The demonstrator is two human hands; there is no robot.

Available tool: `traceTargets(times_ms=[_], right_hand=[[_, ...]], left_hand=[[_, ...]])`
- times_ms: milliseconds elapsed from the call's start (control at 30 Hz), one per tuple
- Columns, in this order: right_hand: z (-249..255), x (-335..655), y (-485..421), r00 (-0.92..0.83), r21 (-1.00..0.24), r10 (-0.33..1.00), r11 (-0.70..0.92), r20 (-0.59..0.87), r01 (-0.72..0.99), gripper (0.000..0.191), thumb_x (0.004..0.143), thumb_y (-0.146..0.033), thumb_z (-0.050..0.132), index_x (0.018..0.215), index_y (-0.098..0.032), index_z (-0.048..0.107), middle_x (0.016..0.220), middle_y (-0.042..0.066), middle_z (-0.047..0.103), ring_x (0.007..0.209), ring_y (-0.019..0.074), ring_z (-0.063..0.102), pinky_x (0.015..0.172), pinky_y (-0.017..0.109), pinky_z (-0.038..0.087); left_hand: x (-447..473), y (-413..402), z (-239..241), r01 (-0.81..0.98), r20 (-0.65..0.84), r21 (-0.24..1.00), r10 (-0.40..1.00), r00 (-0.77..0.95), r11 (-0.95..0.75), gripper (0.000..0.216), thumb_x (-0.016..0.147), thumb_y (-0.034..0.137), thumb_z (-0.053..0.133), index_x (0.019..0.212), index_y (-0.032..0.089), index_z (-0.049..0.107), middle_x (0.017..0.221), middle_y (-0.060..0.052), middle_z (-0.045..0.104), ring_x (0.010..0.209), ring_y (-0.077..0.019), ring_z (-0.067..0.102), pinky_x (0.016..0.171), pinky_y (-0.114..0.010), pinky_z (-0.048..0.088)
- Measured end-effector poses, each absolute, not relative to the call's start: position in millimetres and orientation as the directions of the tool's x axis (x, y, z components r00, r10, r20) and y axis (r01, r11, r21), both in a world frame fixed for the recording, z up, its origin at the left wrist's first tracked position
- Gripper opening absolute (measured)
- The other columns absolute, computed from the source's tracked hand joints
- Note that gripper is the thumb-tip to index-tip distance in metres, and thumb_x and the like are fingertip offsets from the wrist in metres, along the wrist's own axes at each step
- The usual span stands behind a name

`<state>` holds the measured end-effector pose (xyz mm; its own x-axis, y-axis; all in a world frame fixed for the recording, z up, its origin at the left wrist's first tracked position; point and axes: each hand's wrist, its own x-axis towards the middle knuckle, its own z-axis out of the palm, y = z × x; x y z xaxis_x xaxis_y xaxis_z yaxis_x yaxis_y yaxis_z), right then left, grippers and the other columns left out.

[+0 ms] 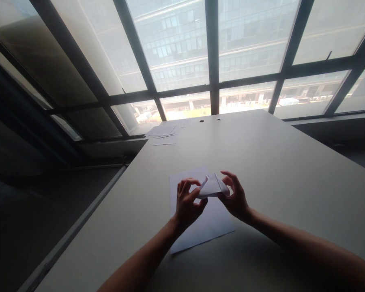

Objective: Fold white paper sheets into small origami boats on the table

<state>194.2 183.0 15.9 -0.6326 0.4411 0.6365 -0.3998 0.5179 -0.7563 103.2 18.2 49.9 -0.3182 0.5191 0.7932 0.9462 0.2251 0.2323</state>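
The left hand [187, 202] pinched one end of a folded white paper [212, 186] between thumb and fingers, its other fingers curled, while the right hand [237, 199] gripped the opposite end, index finger raised and bent. The folded paper was held above a flat white sheet [205, 225], which lay at a slight slant on the desk [280, 170]. The desk's pale, smooth top stretched away toward the windows, bright at the far end and shadowed near the arms. By its far left corner lay several loose papers [162, 130], overlapping; a dark round spot [201, 121] showed near the far edge. Beyond rose tall windows [249, 44] in dark frames [212, 48], with a many-windowed building [170, 44] outside. Left of the desk, the floor [48, 215] sank into deep gloom.
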Motion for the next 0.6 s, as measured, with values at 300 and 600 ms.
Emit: traceTargets(times_ms=[300, 600], right_hand=[[24, 192, 178, -0.731, -0.854, 0.486, 0.451, 0.479, -0.26, 0.036, 0.084, -0.029, 0.064, 0.119, -0.024, 0.054, 0.077, -0.001, 0.059, 0.068, 0.0174, 0.056, 0.063, 0.029, 0.047], [36, 189, 193, -0.851, -0.926, 0.416, 0.328, 0.32, -0.187, 0.034, 0.083, -0.025, 0.063, 0.116, -0.021, 0.059, 0.086, 0.005, 0.066, 0.071, 0.0185, 0.062, 0.057, 0.026, 0.049]], left_hand=[[100, 21, 50, 0.916, 0.709, 0.39, 0.604, -0.363, 0.093, 0.008, 0.076, 0.015, 0.067, 0.078, 0.021, 0.063, 0.097, -0.006, 0.067, 0.105, -0.0257, 0.06, 0.1, -0.047, 0.042], [88, 18, 70, 0.632, 0.424, 0.772, 0.692, -0.585, 0.062, 0.006, 0.075, 0.02, 0.07, 0.072, 0.017, 0.066, 0.084, -0.005, 0.068, 0.081, -0.0199, 0.061, 0.076, -0.031, 0.046]])
